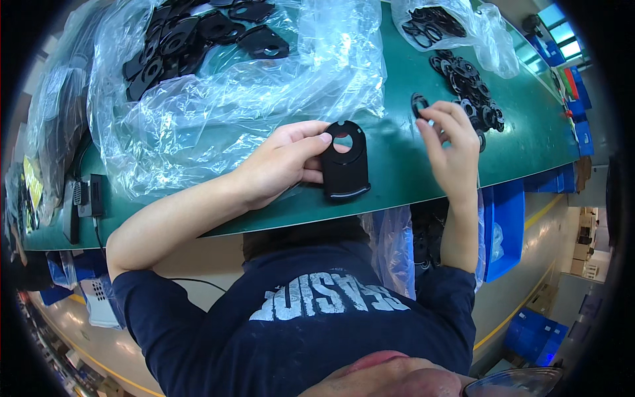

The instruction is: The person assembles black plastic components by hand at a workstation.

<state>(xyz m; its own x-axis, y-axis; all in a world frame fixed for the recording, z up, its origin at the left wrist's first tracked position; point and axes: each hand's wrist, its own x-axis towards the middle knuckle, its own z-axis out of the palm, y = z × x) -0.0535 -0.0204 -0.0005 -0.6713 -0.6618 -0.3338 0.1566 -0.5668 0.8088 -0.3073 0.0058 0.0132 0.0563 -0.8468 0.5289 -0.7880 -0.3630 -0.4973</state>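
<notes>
My left hand (288,159) grips a flat black plate (345,173) with a rounded top and a round hole through its upper part. The thumb lies on the plate's upper left edge; the other fingers are partly hidden behind it. To the right, apart from the plate, my right hand (453,142) pinches a small black ring (419,104) between thumb and fingertips above the table. Just beyond that hand lies a heap of similar black rings (463,79). At the far left, more black plates (175,43) are piled on clear plastic sheeting (198,122).
A green table (397,175) carries everything. A clear bag (440,30) with black rings stands at its far right. A small black box with a cable (92,195) sits at the left edge. Below the right edge is a blue bin (506,231).
</notes>
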